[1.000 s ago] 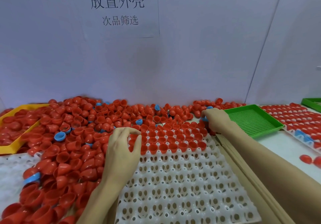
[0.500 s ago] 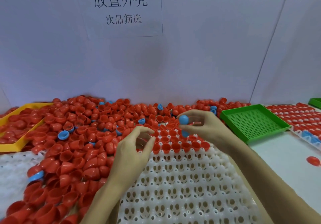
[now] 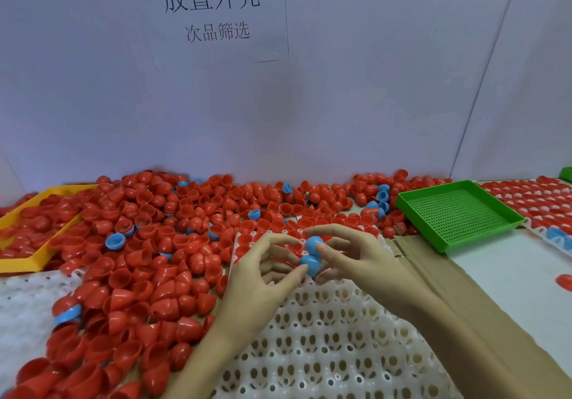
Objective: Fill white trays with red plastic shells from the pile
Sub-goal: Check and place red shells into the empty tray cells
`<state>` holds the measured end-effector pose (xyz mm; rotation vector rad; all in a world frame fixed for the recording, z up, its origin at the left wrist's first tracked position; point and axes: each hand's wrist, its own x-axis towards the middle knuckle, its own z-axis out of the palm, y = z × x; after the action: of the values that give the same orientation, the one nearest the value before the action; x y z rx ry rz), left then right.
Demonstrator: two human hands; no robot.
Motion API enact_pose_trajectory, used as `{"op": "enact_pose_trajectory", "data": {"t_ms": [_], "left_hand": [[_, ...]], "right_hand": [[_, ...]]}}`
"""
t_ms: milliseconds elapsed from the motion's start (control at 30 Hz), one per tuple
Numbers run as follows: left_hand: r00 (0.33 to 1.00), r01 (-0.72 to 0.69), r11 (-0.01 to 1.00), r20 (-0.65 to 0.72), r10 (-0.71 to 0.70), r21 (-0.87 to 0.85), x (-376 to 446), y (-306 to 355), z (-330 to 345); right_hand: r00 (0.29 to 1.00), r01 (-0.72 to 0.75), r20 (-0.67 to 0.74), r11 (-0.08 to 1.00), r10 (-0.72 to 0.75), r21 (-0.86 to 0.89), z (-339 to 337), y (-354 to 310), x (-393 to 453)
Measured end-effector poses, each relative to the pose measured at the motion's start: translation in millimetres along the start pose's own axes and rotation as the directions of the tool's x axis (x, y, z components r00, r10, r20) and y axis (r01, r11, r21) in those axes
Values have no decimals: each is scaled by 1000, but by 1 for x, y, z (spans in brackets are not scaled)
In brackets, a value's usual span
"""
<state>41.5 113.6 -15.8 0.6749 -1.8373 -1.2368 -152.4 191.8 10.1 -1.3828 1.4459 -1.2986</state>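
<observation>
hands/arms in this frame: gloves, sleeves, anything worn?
Nothing worn that shows. Left hand and right hand are bare: no gloves, and no rings or watch visible. Both forearms are bare to the bottom edge of the frame, with no sleeve, cuff or wristband in view. No markings or tape on them.

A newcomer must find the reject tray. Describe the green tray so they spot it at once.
Start at the white tray under the hands and look right, past the brown cardboard. The green tray sits there at the edge of the red shells. Unlike the yellow tray at far left, it holds no shells and has a mesh floor.
</observation>
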Motion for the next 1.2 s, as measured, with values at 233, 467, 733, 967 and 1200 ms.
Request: {"op": "enact_pose_trajectory", "data": {"t_ms": [233,467,733,967,1200], "left_hand": [[998,-3,999,67,6,-43,-3,0,7],[976,218,914,65,-209,-341,1,3,3],[963,234,888,-28,-267,-396,2,1,1],[954,216,919,-132,-271,-329,5,0,-3],[978,49,993,-207,-27,104,3,-6,-6]], "right_hand": [[997,-19,-74,1000,19,-5,7,6,0],[990,121,-63,989,-127,-86,3,-2,-2],[950,292,24,861,-311,-417,16,9,-3],[927,50,-272,802,-259,-595,-34,10,6],[910,-248,-400,633,-108,-734,-88,36,8]]}}
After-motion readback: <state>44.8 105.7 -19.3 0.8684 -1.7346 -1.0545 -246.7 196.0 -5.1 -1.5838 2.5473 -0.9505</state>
